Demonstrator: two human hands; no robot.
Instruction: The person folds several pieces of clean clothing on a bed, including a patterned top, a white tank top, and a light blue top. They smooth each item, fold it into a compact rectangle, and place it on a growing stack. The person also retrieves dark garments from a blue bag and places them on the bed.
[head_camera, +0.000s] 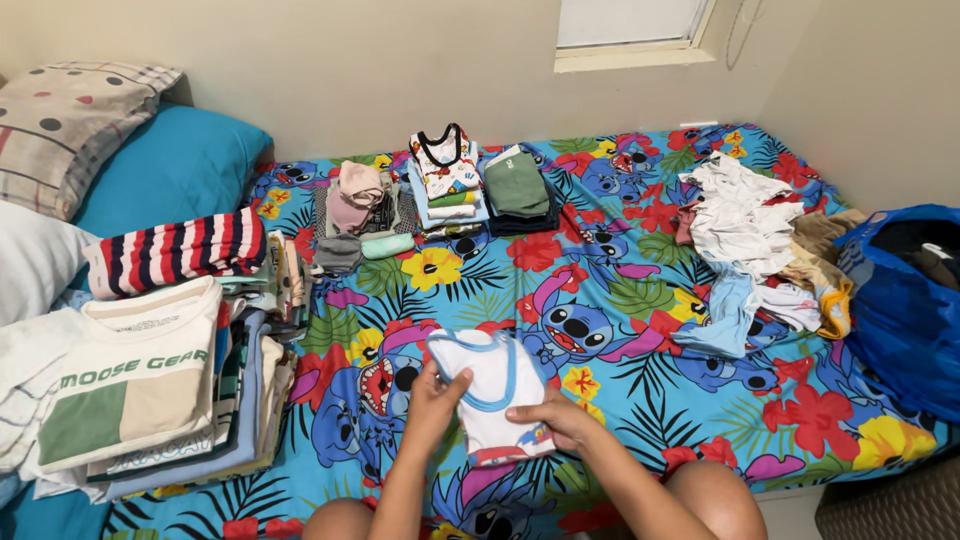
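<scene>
Both hands work on a small white baby vest with blue trim (490, 385), which lies flat on the near middle of the bed (600, 300), just ahead of the person's knees. The left hand (437, 395) pinches the vest's left edge, its grip pressed together on the fabric near the armhole. The right hand (556, 415) lies on the lower right part of the vest, fingers pressing it flat and thumb tucked at the hem; its grip is closed on the cloth.

The bed carries a bright blue sheet printed with cartoon figures, red flowers and palm leaves. At the left, near the person, stands a tall pile of folded shirts (150, 400), topped by a cream shirt with a green panel. Just behind it lies a red, white and navy striped garment (180, 250), folded. At the far middle of the bed stand three small stacks side by side: pink and grey pieces (355, 215), a patterned stack with a black-trimmed top (445, 175), and dark green folded items (517, 190). At the right, well apart from the hands, sits a loose heap of unfolded clothes (750, 250), mostly white. A blue bag (900, 310) stands beside that heap at the bed's right edge. Pillows (130, 150) lie against the wall at the far left.
</scene>
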